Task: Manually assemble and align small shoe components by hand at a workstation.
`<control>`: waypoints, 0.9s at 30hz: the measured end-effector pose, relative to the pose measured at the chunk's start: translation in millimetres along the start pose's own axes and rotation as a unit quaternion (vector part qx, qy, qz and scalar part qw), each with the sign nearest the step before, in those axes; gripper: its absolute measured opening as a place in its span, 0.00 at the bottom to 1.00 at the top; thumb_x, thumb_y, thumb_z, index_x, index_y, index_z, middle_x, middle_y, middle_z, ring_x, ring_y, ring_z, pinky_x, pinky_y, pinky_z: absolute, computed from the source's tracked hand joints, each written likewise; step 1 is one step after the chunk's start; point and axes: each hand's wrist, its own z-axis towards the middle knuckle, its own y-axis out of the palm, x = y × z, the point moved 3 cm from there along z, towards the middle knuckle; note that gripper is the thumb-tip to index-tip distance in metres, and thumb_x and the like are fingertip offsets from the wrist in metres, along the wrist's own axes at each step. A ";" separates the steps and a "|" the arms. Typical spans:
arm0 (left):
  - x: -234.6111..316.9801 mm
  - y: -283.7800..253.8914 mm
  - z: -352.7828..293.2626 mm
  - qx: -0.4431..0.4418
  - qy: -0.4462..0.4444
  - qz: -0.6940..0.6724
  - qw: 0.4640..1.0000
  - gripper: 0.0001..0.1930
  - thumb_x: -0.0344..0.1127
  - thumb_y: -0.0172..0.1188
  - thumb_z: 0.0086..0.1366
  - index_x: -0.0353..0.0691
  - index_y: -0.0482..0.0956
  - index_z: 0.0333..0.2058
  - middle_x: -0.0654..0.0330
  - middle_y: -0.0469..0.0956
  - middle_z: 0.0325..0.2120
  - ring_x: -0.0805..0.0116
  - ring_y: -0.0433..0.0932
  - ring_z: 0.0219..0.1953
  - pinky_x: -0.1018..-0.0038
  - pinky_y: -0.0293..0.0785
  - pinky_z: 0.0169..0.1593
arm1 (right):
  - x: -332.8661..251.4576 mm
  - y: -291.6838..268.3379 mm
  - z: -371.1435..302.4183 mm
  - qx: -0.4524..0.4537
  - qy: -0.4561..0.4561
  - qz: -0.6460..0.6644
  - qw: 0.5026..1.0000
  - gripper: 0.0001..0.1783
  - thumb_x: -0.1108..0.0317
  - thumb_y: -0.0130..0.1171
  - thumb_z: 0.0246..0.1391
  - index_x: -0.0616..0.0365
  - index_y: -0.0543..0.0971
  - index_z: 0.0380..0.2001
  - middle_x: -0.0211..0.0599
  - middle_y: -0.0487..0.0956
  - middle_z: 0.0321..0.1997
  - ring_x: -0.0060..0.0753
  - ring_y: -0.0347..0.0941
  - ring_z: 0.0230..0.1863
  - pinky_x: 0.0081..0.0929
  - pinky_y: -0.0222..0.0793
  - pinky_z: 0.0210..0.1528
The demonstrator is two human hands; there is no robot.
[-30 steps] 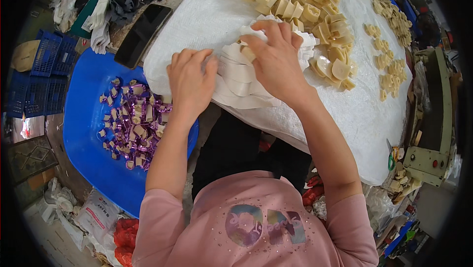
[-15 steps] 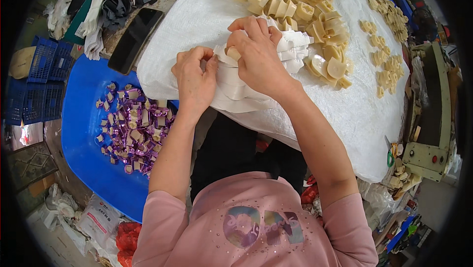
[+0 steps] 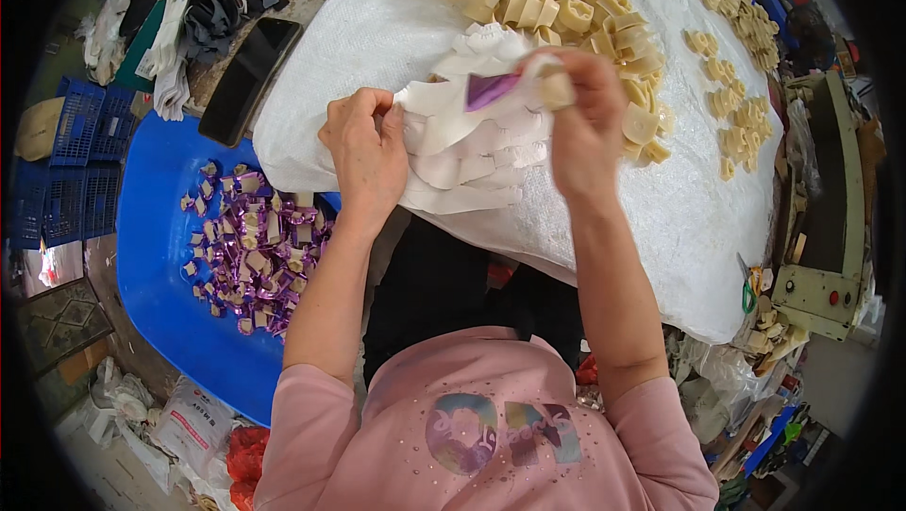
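A stack of white-backed cut sheets lies on the white-covered work surface in front of me. My left hand is closed, thumb and fingers pinching the left end of the top sheet. My right hand, partly smeared by motion, holds a beige moulded plastic piece at the sheet's right end. There the sheet is lifted and folded over, showing its shiny purple face. Whether the piece sticks to the sheet cannot be made out. Behind the stack is a heap of similar beige pieces.
Left of my lap stands a blue tub with many purple-wrapped beige pieces. A dark phone and gloves lie at the back left. More beige pieces are spread at the right, with green-handled scissors near the edge.
My right hand has moved right and lifted, raising the sheet's end so its purple face shows. My left hand stays almost where it was at the left end.
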 end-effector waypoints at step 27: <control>96.8 43.0 -79.9 -0.280 0.140 -0.209 0.927 0.09 0.26 0.45 0.65 0.28 0.73 0.31 0.57 0.70 0.26 0.69 0.65 0.23 0.76 0.62 0.28 | -73.7 -131.4 -55.7 -0.078 0.058 -0.152 0.984 0.06 0.73 0.56 0.50 0.60 0.77 0.34 0.36 0.76 0.36 0.35 0.72 0.40 0.30 0.66 0.45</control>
